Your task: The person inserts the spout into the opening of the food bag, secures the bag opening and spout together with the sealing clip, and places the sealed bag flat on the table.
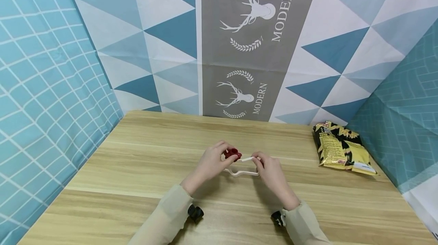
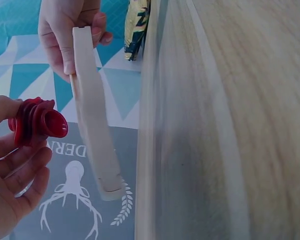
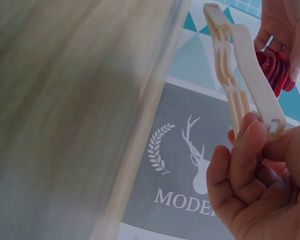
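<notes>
Between thumb and fingers, my left hand (image 1: 213, 164) pinches a small dark red plastic spout piece (image 1: 232, 155) with a round opening and ridged sides. My right hand (image 1: 272, 172) holds one end of a long off-white plastic bag clip (image 3: 257, 75). The clip's two arms stand spread apart, one smooth and one wavy, in the right wrist view. Both hands are raised over the wooden table (image 1: 164, 134). From the left wrist, the red spout piece (image 2: 37, 122) shows beside the clip (image 2: 96, 112), apart from it.
A crumpled black and yellow snack packet (image 1: 330, 150) lies at the table's back right. Behind the table hangs a patterned cloth (image 1: 236, 66) with deer prints, and blue tiled sheets (image 1: 51, 70) flank it. Each wrist carries a small black device (image 1: 195, 212).
</notes>
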The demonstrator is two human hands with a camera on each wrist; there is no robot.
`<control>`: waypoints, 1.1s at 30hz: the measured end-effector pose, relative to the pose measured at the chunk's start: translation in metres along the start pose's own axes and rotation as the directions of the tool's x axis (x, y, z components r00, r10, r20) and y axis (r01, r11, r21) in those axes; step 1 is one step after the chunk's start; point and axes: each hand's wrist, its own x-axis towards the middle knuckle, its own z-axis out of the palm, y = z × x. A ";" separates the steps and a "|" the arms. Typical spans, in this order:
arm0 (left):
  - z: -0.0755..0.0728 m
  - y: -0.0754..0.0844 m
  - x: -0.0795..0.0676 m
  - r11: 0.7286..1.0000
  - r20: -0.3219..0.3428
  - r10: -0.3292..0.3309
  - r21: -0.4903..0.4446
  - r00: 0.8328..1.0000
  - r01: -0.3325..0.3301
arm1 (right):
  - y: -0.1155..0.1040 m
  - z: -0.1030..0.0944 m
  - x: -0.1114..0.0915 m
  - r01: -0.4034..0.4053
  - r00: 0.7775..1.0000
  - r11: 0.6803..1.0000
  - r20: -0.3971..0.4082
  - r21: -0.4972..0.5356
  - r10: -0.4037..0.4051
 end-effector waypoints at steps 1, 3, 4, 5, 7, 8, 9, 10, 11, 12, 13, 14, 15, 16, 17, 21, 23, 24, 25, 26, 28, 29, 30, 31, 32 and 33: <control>0.000 0.000 0.000 1.000 0.001 0.000 -0.001 1.000 0.000 | 0.000 0.000 0.000 0.001 1.000 1.000 0.005 -0.001 -0.001; -0.001 0.000 0.000 1.000 0.005 -0.002 0.003 1.000 0.002 | 0.000 0.001 -0.001 0.003 1.000 1.000 0.012 -0.005 -0.003; -0.001 0.001 0.000 1.000 0.008 -0.002 0.006 1.000 0.002 | 0.000 0.001 -0.001 0.006 1.000 1.000 0.016 -0.010 -0.005; -0.001 0.001 0.000 1.000 0.012 -0.003 0.008 1.000 0.003 | 0.000 0.002 -0.001 0.006 1.000 1.000 0.020 -0.015 -0.006; -0.002 0.001 0.000 1.000 0.016 -0.001 0.000 1.000 0.001 | -0.001 0.002 -0.002 0.005 0.999 1.000 0.032 -0.018 -0.004; -0.002 0.001 0.000 1.000 0.014 -0.001 -0.004 1.000 0.001 | -0.001 0.002 -0.002 -0.001 0.999 1.000 0.044 -0.017 0.001; -0.002 0.002 0.000 1.000 0.010 0.001 -0.010 1.000 -0.001 | -0.001 0.003 -0.003 -0.001 0.998 1.000 0.055 -0.017 0.002; -0.002 0.002 0.000 1.000 0.007 0.002 -0.014 1.000 -0.002 | -0.001 0.003 -0.003 0.000 0.998 1.000 0.065 -0.019 0.001; -0.003 0.002 0.000 1.000 0.005 0.003 -0.017 1.000 -0.003 | -0.001 0.003 -0.003 -0.003 0.997 1.000 0.078 -0.017 0.004; -0.003 0.002 0.000 1.000 0.003 0.005 -0.018 1.000 -0.005 | -0.001 0.003 -0.003 -0.004 0.996 1.000 0.094 -0.018 0.005; -0.003 0.002 0.000 1.000 0.000 0.005 -0.013 1.000 -0.005 | -0.001 0.003 -0.003 -0.004 0.994 1.000 0.110 -0.022 0.006; -0.004 0.002 0.000 1.000 0.004 0.007 -0.010 1.000 -0.007 | -0.001 0.003 -0.003 -0.001 0.992 1.000 0.125 -0.025 0.004; -0.004 0.003 0.000 1.000 0.008 0.008 -0.007 1.000 -0.008 | 0.000 0.003 -0.003 0.006 0.991 0.999 0.136 -0.032 -0.002; -0.004 0.003 0.000 1.000 0.015 0.007 -0.002 1.000 -0.007 | 0.000 0.003 -0.004 0.009 0.989 0.999 0.150 -0.042 -0.003; -0.005 0.003 0.000 1.000 0.020 0.006 0.001 1.000 -0.006 | 0.001 0.004 -0.004 0.011 0.986 0.999 0.164 -0.049 -0.003; -0.005 0.003 0.000 1.000 0.040 0.004 -0.006 0.999 -0.003 | 0.003 0.004 -0.005 0.044 0.979 0.995 0.204 -0.085 -0.026; -0.005 0.003 -0.001 1.000 0.051 0.007 -0.018 0.999 -0.006 | 0.005 0.005 -0.005 0.072 0.975 0.992 0.216 -0.106 -0.048; -0.005 0.003 -0.001 1.000 0.057 0.008 -0.022 0.998 -0.007 | 0.005 0.005 -0.005 0.088 0.973 0.989 0.223 -0.120 -0.059; -0.005 0.003 -0.001 1.000 0.061 0.010 -0.024 0.998 -0.009 | 0.006 0.005 -0.005 0.102 0.971 0.985 0.229 -0.136 -0.069; -0.004 0.003 -0.001 1.000 0.064 0.012 -0.021 0.998 -0.011 | 0.007 0.006 -0.005 0.111 0.969 0.983 0.235 -0.146 -0.075; -0.004 0.003 -0.001 1.000 0.069 0.017 -0.017 0.998 -0.015 | 0.008 0.006 -0.005 0.127 0.966 0.977 0.247 -0.174 -0.082; -0.003 0.002 -0.001 1.000 0.069 0.021 -0.011 0.997 -0.020 | 0.009 0.006 -0.005 0.135 0.964 0.973 0.252 -0.188 -0.085; -0.002 0.002 -0.001 1.000 0.069 0.024 -0.009 0.997 -0.023 | 0.010 0.007 -0.005 0.138 0.962 0.970 0.258 -0.201 -0.084; -0.002 0.002 -0.001 1.000 0.068 0.028 -0.007 0.997 -0.028 | 0.010 0.007 -0.005 0.144 0.961 0.967 0.265 -0.211 -0.085; -0.002 0.002 -0.001 1.000 0.068 0.031 -0.004 0.997 -0.031 | 0.011 0.007 -0.005 0.148 0.959 0.964 0.270 -0.222 -0.085; -0.001 0.001 -0.001 0.999 0.069 0.034 -0.007 0.997 -0.034 | 0.011 0.007 -0.005 0.158 0.957 0.960 0.274 -0.232 -0.091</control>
